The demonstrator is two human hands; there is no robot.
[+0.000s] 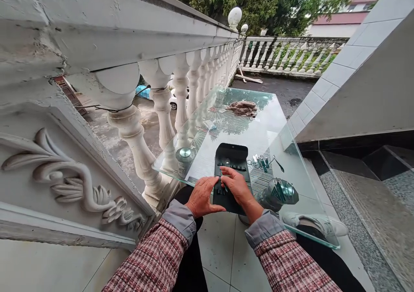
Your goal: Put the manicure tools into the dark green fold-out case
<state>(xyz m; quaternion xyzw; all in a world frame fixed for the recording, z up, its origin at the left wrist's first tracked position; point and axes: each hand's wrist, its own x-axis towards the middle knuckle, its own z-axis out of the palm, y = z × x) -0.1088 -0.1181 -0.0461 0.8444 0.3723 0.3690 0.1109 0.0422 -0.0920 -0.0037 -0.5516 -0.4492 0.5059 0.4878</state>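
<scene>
A black case (231, 152) with its flap folded open lies on the glass table, a row of small loops inside it. My left hand (204, 196) grips the case's left side, its thumb along the near edge. Over the middle of the case, my right hand (236, 187) pinches a thin metal tool (225, 187), mostly hidden by the fingers. To the right lie several small metal grooming tools (259, 162), and a slim dark-handled tool (278, 164) sits apart from them.
The glass table (207, 154) has a round metal leg cap (185, 153) at left. A brown cloth (242, 108) and a small pale packet (209, 124) lie toward its far end. White balusters (129, 132) run along the left; dark steps (381, 167) are at right.
</scene>
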